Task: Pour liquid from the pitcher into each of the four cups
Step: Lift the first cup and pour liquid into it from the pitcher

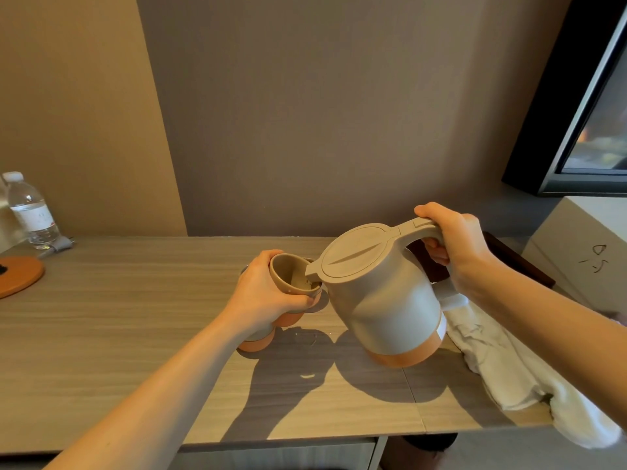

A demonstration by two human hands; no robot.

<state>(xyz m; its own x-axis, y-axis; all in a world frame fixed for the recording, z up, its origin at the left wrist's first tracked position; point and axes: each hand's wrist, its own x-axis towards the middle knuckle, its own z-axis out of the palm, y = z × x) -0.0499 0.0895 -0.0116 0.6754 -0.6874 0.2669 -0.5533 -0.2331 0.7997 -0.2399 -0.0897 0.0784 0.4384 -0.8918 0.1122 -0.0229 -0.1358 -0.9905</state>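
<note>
My right hand (454, 245) grips the handle of a grey pitcher (383, 300) with an orange base, held above the desk and tilted left. Its spout rests over the rim of a beige cup (291, 274), which my left hand (261, 293) holds raised and tipped toward the pitcher. A little liquid shows inside that cup. Beneath my left hand, two more cups with orange bottoms (258, 340) stand on the desk, largely hidden by my hand and wrist. Another cup rim peeks out behind the held cup.
A white towel (509, 368) lies over the desk's right front edge. A water bottle (30, 212) and an orange round base (17, 274) sit far left. A white box (583, 252) stands at the right under a screen. The wall runs close behind.
</note>
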